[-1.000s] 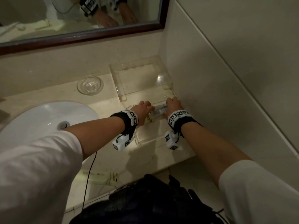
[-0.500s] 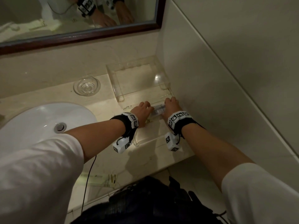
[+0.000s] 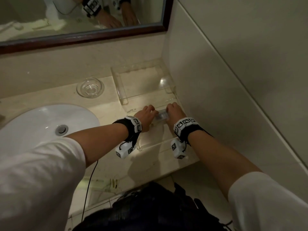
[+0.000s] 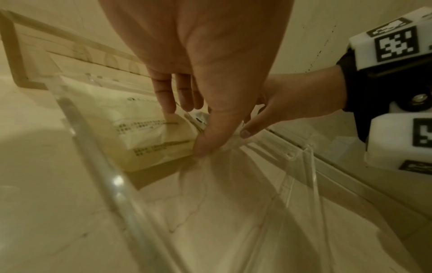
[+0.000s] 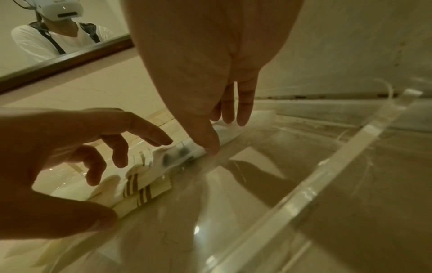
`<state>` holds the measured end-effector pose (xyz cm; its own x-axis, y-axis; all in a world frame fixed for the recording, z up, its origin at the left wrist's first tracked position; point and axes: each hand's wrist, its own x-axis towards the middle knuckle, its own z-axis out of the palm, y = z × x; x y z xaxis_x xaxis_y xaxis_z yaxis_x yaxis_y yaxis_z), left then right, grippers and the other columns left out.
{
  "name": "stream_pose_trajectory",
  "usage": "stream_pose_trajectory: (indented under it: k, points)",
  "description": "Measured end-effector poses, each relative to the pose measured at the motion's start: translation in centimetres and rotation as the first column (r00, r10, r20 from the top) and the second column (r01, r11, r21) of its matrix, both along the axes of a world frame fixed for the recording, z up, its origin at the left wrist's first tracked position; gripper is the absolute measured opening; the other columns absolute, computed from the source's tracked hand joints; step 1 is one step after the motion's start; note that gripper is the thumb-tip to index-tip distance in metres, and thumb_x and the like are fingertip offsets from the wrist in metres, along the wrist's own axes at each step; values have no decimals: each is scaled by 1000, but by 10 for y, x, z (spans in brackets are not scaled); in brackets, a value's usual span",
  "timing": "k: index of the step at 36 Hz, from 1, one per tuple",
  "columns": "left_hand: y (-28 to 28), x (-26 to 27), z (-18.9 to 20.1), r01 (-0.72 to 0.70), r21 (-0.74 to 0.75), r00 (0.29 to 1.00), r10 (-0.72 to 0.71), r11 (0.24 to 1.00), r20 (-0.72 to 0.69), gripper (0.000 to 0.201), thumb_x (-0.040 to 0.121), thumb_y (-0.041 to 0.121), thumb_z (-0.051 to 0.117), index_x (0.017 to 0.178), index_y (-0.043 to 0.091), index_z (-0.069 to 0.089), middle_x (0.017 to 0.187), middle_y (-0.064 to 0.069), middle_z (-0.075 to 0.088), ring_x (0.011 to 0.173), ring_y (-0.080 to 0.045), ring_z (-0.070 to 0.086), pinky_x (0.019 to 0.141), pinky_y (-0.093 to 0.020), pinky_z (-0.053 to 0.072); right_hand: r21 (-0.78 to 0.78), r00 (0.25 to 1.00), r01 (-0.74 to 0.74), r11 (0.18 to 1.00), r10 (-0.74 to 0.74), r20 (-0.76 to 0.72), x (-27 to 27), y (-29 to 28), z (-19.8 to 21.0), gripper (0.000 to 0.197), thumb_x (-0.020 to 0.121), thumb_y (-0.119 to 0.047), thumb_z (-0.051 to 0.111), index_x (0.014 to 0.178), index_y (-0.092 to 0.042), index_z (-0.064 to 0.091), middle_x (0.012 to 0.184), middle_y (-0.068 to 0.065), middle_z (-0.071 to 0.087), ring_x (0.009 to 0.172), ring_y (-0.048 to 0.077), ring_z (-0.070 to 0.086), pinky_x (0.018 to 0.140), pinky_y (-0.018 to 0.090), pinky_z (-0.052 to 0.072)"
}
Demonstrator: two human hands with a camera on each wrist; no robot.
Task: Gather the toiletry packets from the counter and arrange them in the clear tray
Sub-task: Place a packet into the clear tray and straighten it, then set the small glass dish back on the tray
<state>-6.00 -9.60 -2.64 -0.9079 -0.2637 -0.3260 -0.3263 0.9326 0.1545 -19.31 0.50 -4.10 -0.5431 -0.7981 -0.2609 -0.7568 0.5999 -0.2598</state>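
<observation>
A small clear tray (image 3: 153, 145) sits at the counter's front right. At its far end lie cream toiletry packets (image 4: 145, 136) with printed text and brown stripes (image 5: 140, 192), plus a clear-wrapped packet (image 3: 161, 116). My left hand (image 3: 146, 114) pinches the cream stack, fingers on top and thumb at its near edge (image 4: 184, 129). My right hand (image 3: 173, 110) pinches the clear-wrapped packet (image 5: 177, 155) between thumb and fingers (image 5: 224, 133). The two hands are nearly touching. The packets' far sides are hidden under the hands.
A larger clear tray (image 3: 121, 90) stands behind, in the corner against the right wall. A glass dish (image 3: 90, 87) and the white sink (image 3: 33, 124) lie to the left. More packets (image 3: 103, 184) lie near the counter's front edge. A mirror hangs above.
Both hands stay on the packets at the tray's far end, shifting only slightly. The head view drifts a little.
</observation>
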Motion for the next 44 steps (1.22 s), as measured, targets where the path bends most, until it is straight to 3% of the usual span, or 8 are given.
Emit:
stream_pose_trajectory:
  k: [6, 14, 21, 28, 35, 38, 41, 44]
  points:
    - [-5, 3, 6, -64, 52, 996, 68, 997, -64, 63, 83, 21, 64, 139, 13, 36, 141, -10, 31, 126, -28, 36, 94, -35, 44, -64, 999, -36, 997, 36, 8, 6, -10, 3, 24, 87, -14, 60, 109, -11, 51, 118, 7, 47, 108, 25, 50, 84, 35, 45]
    - [-24, 25, 12, -227, 190, 959, 253, 955, -130, 47, 86, 16, 58, 131, 16, 46, 136, -9, 38, 122, -28, 43, 97, -43, 45, -131, 990, -108, 985, 119, 77, 25, -31, 15, 26, 85, -15, 62, 109, -12, 53, 114, 6, 49, 101, 24, 53, 86, 38, 47]
    - [-37, 62, 15, -346, 317, 882, 422, 883, -211, 37, 87, 10, 56, 125, 11, 52, 127, -11, 45, 110, -27, 53, 93, -38, 46, -201, 962, -226, 953, 251, 111, 54, -50, 20, 27, 85, -14, 64, 110, -8, 55, 111, 10, 53, 89, 19, 51, 84, 33, 47]
    - [-45, 110, 8, -497, 420, 710, 634, 759, -307, 33, 86, -4, 47, 114, 6, 62, 118, -14, 55, 105, -28, 56, 88, -21, 37, -224, 933, -301, 927, 335, 131, 89, -68, 23, 25, 86, -15, 64, 109, -9, 58, 108, 9, 56, 86, 19, 54, 82, 30, 46]
    - [-62, 149, 8, -628, 535, 480, 822, 566, -307, 29, 84, 1, 50, 107, 10, 65, 117, -8, 61, 103, -25, 60, 86, -24, 41, -266, 920, -281, 922, 337, 199, 116, -90, 23, 19, 84, -15, 65, 102, -10, 61, 102, 9, 61, 82, 15, 53, 79, 29, 46]
    - [-71, 163, 10, -664, 584, 374, 884, 467, -281, 28, 84, 3, 53, 108, 8, 65, 118, -9, 63, 106, -27, 59, 89, -26, 42, -302, 919, -197, 933, 283, 275, 125, -101, 27, 20, 83, -14, 64, 102, -8, 62, 102, 9, 64, 87, 19, 57, 75, 23, 39]
    - [-85, 176, 11, -695, 593, 314, 914, 407, -258, 25, 86, 6, 53, 108, 8, 65, 117, -9, 64, 110, -26, 58, 91, -27, 41, -230, 884, -45, 972, 146, 445, 131, -117, 33, 18, 85, -17, 64, 101, -12, 59, 92, 3, 61, 88, 19, 57, 80, 30, 47]
    - [-98, 185, 13, -724, 606, 244, 944, 329, -221, 24, 86, 7, 52, 107, 8, 65, 116, -10, 65, 110, -27, 58, 94, -31, 43, -159, 781, 73, 985, 43, 623, 136, -132, 44, 13, 88, -15, 63, 79, -15, 53, 76, 3, 56, 73, 19, 57, 72, 34, 51]
